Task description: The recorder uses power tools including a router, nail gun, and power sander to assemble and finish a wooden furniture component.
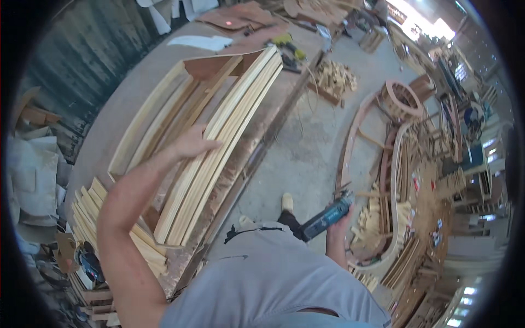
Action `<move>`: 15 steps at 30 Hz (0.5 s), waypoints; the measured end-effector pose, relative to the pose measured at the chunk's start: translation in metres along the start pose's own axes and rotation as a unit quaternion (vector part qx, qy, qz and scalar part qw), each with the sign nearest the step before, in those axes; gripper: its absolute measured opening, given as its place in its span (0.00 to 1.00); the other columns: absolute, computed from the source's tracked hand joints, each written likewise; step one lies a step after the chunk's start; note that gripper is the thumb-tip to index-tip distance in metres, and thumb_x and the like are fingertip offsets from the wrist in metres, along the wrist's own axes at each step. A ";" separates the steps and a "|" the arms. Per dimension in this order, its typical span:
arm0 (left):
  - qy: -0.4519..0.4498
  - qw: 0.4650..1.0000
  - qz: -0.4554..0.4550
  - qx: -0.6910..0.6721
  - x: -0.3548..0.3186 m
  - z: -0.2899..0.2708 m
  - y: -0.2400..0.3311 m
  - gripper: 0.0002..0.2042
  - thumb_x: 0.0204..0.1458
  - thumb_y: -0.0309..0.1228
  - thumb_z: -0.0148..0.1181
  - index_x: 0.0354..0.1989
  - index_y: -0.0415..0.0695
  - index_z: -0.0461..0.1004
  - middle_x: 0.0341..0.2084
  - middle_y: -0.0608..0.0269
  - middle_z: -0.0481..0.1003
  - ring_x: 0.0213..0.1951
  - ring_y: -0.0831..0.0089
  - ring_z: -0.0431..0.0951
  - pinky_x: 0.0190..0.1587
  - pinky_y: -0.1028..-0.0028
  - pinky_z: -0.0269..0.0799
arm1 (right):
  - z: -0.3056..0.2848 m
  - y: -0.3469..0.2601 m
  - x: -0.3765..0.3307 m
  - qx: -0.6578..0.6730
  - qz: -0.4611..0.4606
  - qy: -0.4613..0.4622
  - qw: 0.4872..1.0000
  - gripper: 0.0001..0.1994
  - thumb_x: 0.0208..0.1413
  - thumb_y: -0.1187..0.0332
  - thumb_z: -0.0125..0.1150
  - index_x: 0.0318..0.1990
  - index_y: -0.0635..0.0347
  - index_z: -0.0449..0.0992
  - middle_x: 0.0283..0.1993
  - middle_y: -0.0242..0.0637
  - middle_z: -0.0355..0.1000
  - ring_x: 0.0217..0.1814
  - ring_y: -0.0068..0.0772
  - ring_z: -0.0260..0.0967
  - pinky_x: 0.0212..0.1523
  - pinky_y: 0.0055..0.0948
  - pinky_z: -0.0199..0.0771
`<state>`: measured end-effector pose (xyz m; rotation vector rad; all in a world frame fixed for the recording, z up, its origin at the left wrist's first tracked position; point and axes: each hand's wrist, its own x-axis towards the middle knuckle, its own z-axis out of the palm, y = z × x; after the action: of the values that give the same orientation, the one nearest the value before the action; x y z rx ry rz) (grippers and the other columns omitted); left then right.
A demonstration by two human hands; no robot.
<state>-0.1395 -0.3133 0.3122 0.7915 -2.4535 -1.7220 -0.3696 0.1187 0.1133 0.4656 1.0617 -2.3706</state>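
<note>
A long wooden frame (232, 117) with pale layered rails and inner slats stands tilted on the workbench to my left. My left hand (194, 143) is closed over its near rail, thumb lying across the pale strips and fingertips partly hidden. Out to my right, away from the frame, my right hand (342, 221) holds a teal angle grinder (326, 217) by its body. The grinder's head points up and away from me, and I cannot tell whether it is running.
The brown workbench (257, 128) carries pale wood strips (90, 205) at its near left and a white sheet (199, 42) farther back. On the floor are a crate of wood offcuts (333, 79) and a large curved wooden frame (355, 128). Another power tool (89, 261) sits lower left.
</note>
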 end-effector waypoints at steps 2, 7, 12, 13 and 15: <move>0.067 0.990 -0.031 0.119 -0.010 0.030 -0.040 0.20 0.44 0.34 0.64 0.45 0.36 0.72 0.37 0.53 0.76 0.39 0.67 0.77 0.43 0.72 0.70 | -0.010 0.004 -0.009 0.006 0.025 -0.020 0.999 0.24 0.53 0.42 0.47 0.41 0.55 0.72 0.34 0.37 0.73 0.33 0.41 0.72 0.35 0.40 0.75; 0.096 0.983 -0.092 0.129 -0.026 0.087 -0.109 0.22 0.43 0.35 0.65 0.45 0.36 0.71 0.37 0.50 0.76 0.40 0.63 0.77 0.44 0.69 0.70 | -0.018 0.009 -0.020 0.009 0.024 0.015 1.000 0.27 0.53 0.43 0.45 0.44 0.61 0.70 0.35 0.45 0.72 0.33 0.45 0.70 0.35 0.40 0.74; 0.161 0.964 -0.110 0.181 -0.035 0.101 -0.079 0.20 0.42 0.35 0.65 0.42 0.37 0.73 0.35 0.51 0.77 0.39 0.65 0.77 0.43 0.69 0.70 | -0.013 0.003 -0.001 0.015 0.087 -0.019 0.996 0.27 0.55 0.43 0.43 0.45 0.60 0.69 0.35 0.48 0.71 0.34 0.45 0.70 0.36 0.41 0.74; 0.143 0.976 -0.096 0.135 -0.043 0.092 -0.059 0.20 0.42 0.36 0.65 0.42 0.37 0.73 0.35 0.51 0.77 0.38 0.66 0.77 0.42 0.70 0.70 | -0.010 0.001 0.005 -0.006 0.074 0.000 0.997 0.27 0.55 0.43 0.43 0.45 0.60 0.69 0.35 0.48 0.71 0.34 0.46 0.70 0.37 0.41 0.74; 0.166 0.966 -0.122 0.156 -0.055 0.060 -0.012 0.21 0.43 0.38 0.65 0.42 0.36 0.73 0.33 0.53 0.77 0.35 0.68 0.77 0.40 0.70 0.70 | 0.000 -0.005 0.017 -0.024 0.083 0.004 0.996 0.26 0.55 0.43 0.43 0.45 0.58 0.69 0.35 0.48 0.71 0.34 0.46 0.70 0.37 0.42 0.74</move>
<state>-0.1058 -0.2408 0.2924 1.3404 -2.4960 -1.1401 -0.3864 0.1161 0.1078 0.5266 1.0389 -2.1946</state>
